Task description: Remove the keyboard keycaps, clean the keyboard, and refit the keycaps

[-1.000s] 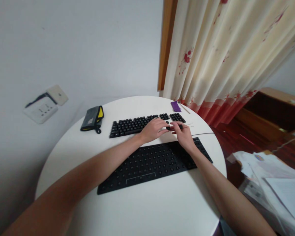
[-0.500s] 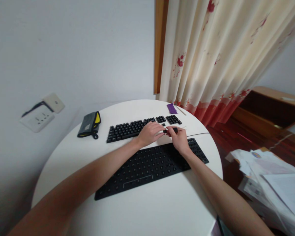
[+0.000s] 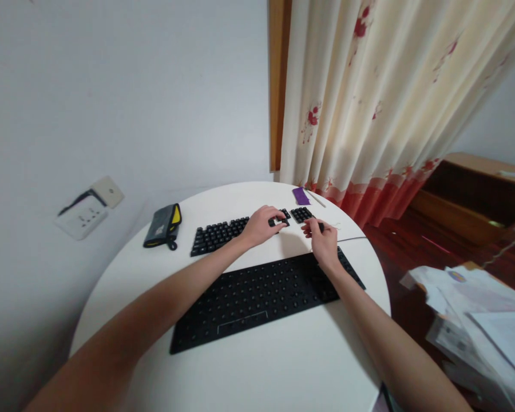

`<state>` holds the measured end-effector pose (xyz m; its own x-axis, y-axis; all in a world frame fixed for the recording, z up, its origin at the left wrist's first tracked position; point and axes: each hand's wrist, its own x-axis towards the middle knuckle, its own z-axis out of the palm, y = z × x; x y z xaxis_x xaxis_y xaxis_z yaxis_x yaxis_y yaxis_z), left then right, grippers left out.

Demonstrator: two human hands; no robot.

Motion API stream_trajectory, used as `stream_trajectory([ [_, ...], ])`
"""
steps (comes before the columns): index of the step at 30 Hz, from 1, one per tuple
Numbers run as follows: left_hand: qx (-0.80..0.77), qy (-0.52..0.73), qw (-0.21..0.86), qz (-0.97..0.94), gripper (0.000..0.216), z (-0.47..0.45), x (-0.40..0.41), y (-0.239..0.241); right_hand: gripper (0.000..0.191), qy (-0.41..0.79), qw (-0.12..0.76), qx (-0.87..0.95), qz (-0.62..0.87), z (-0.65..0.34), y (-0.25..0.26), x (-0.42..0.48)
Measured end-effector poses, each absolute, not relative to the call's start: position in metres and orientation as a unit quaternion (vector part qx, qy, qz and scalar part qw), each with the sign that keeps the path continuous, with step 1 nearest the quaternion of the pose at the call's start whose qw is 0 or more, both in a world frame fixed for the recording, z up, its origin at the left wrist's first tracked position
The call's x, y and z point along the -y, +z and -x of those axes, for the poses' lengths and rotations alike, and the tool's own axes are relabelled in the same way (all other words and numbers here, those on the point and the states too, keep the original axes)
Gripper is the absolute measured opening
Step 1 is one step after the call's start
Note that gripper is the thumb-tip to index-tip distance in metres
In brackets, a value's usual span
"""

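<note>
My left hand [image 3: 261, 226] hovers at the right end of the rows of loose black keycaps [image 3: 218, 236], its thumb and fingers curved and apart, with keycaps showing in the gap. My right hand [image 3: 325, 242] is closed around a small dark object [image 3: 321, 227], mostly hidden by the fingers, so its kind is unclear. Beneath and nearer to me lies a black keyboard base [image 3: 257, 297] with bare key posts. The right wrist passes over its right end. More keycaps sit grouped in a number-pad block [image 3: 301, 214] behind the right hand.
A grey pouch with yellow lining [image 3: 163, 226] stands at the table's left. A purple cloth [image 3: 301, 195] and a thin pale stick [image 3: 316, 198] lie at the back. A dark cable [image 3: 351, 238] runs off the right edge. Papers [image 3: 489, 309] are stacked beyond the round white table [image 3: 274, 366].
My hands, close together at a small dark object before, have moved apart. The dark object stays in my right hand. The view has shifted slightly.
</note>
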<state>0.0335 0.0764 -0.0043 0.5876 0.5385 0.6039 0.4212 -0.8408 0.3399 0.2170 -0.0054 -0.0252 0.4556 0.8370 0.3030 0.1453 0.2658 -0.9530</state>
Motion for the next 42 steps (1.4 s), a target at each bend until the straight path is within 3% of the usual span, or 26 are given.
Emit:
stream_trajectory([
  [6,-0.359,0.245,0.007,-0.901,0.013,-0.056,-0.092,-0.016,0.043,0.225,0.66,0.449,0.558,-0.23,-0.027,0.002],
  [15,-0.419,0.253,-0.015,-0.872,0.011,-0.063,-0.083,-0.04,0.04,0.202,0.66,0.46,0.558,-0.232,-0.023,0.004],
  [42,-0.489,0.256,0.001,-0.834,0.013,-0.063,-0.08,-0.044,0.038,0.189,0.664,0.458,0.56,-0.232,-0.02,0.005],
])
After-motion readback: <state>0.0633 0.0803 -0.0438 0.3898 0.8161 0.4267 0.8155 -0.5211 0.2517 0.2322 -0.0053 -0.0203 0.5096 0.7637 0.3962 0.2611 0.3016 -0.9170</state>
